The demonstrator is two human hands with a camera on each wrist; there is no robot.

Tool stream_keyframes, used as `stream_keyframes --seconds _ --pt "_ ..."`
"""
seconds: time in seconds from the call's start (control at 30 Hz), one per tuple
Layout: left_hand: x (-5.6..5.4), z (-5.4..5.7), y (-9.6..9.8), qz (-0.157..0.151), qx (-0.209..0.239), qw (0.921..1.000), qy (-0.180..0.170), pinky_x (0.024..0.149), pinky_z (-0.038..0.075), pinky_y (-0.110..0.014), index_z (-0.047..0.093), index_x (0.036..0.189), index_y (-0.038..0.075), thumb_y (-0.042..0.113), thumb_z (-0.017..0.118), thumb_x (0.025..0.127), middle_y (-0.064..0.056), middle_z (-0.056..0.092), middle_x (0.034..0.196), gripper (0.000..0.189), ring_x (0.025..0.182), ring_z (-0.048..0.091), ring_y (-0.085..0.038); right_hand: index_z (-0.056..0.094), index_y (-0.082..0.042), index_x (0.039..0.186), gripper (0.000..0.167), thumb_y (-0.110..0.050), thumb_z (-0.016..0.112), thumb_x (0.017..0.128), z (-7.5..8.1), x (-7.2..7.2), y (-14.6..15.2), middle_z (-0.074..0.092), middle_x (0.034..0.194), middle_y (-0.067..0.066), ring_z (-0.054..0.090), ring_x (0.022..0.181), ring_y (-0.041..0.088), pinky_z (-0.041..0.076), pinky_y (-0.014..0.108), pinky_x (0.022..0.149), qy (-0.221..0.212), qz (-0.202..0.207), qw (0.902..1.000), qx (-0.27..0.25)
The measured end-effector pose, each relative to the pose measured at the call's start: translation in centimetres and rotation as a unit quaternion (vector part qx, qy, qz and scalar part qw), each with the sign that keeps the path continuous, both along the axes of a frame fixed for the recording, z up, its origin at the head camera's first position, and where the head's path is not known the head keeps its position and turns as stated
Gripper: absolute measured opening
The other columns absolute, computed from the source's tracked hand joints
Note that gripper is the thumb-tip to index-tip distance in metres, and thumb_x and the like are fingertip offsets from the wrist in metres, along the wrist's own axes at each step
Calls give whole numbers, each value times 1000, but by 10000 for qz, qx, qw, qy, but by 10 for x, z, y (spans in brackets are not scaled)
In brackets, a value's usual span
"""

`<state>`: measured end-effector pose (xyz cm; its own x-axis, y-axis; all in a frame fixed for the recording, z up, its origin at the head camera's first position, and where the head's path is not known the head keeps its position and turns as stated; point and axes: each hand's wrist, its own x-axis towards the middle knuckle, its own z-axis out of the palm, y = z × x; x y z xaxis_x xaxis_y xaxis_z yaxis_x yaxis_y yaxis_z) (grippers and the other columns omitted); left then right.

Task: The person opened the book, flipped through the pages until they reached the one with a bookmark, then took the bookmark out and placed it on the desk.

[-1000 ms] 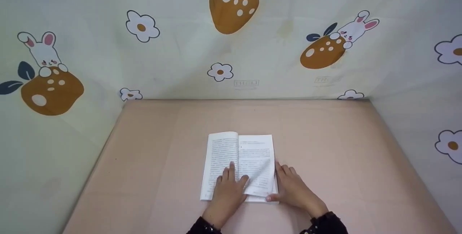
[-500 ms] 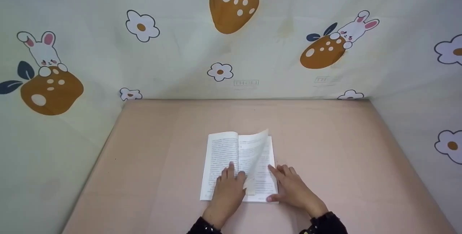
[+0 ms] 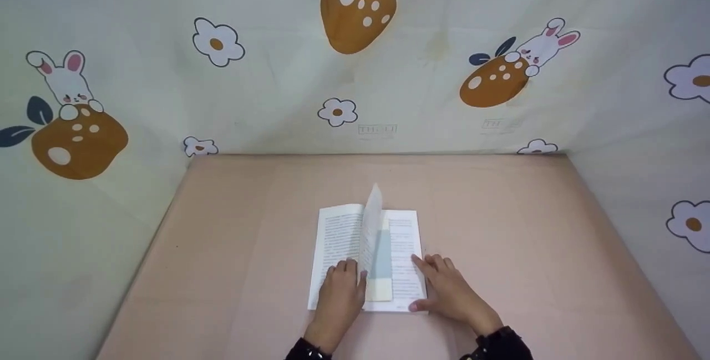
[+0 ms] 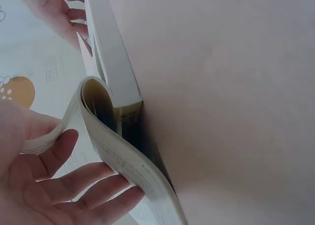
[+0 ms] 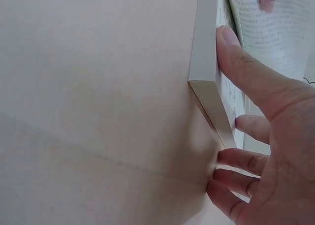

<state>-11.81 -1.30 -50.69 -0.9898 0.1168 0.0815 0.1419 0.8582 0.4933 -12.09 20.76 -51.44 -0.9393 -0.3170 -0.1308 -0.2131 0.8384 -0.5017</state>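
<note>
An open book [image 3: 407,238] with printed pages lies on the table. One page [image 3: 371,213] stands nearly upright at the spine. My left hand [image 3: 338,293] pinches this page between thumb and index finger in the left wrist view, its other fingers over the left-hand pages. Across the right-hand page lies a cream slip with a pale blue middle [image 3: 383,263], like a bookmark, partly hidden by the raised page. At the lower right corner, my right hand [image 3: 452,290] presses its thumb and index fingertip on the book; its other fingers [image 5: 234,161] rest alongside the edge.
A pinkish-beige cover lies over the table [image 3: 249,227]. Cloth walls [image 3: 277,88] printed with rabbits, brown fruit and flowers rise at the back and both sides. Dark cuffs [image 3: 499,343] show at the wrists.
The page has risen from lying flat on the right to standing near the spine, baring the slip. The left hand shifted left with it; the right index finger moved onto the page beneath.
</note>
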Motion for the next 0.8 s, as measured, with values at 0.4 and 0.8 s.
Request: stream_keyframes --seconds 0.4,0.8 --pt "12 0 -17 495 214 9978 -390 74 55 -42 57 111 -16 19 56 90 -27 63 103 41 98 63 -37 39 -5 140 100 -48 78 60 -1 1 0 43 131 20 39 110 29 39 48 92 172 60 9998 -80" --pt "12 -2 -24 1008 -157 9946 -187 57 52 -37 60 108 -12 22 72 78 -23 65 94 47 79 64 -29 37 -7 142 101 -49 77 60 0 1 0 42 133 21 40 113 31 38 51 95 -21 -55 10000 -2"
